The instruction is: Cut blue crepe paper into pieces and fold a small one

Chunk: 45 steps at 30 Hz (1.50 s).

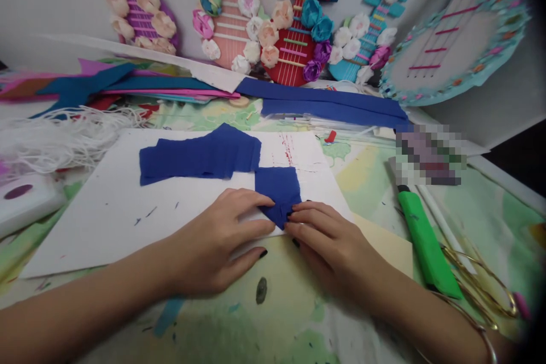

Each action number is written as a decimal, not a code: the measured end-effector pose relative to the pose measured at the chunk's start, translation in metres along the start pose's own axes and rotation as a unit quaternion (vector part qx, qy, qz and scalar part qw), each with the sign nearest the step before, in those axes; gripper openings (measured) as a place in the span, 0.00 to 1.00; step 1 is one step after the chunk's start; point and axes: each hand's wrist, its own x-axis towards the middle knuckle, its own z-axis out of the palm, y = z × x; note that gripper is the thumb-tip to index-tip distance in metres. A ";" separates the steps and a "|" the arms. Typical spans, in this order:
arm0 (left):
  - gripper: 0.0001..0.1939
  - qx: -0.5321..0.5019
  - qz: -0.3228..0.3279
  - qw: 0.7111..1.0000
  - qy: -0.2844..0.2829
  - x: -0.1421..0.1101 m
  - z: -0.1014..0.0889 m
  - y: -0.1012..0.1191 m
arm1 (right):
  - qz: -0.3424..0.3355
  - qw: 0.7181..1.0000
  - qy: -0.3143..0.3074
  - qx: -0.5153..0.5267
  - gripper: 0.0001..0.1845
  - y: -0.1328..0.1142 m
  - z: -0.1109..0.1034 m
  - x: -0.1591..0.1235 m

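A small square of dark blue crepe paper (279, 182) lies near the front edge of a white board, its lower part folded to a point. My left hand (222, 239) rests at its left side, fingers stretched and apart, with the index fingertip on the paper and the thumb off it. At the lower right edge, my right hand (330, 239) has its bent fingertips closed on the paper; its thumb is mostly hidden under the fingers. Just beyond, overlapping blue crepe paper pieces (196, 153) lie on the white board (111, 205).
A green-handled cutter (426, 244) and gold scissors (486, 284) lie at the right. White string (63, 136) is heaped at the left, above a white device (29, 199). Long blue paper strips (324, 102) lie at the back, before flower-decorated paper instruments (294, 40).
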 end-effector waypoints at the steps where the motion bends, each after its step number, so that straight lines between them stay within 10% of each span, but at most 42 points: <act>1: 0.13 0.003 0.005 1.000 0.006 0.000 0.001 0.000 | -0.004 1.000 0.004 0.000 0.14 0.000 0.000 0.000; 45: 0.16 0.061 0.016 0.998 -0.011 0.004 0.002 -0.002 | -0.014 0.999 -0.022 -0.018 0.18 0.000 0.001 0.000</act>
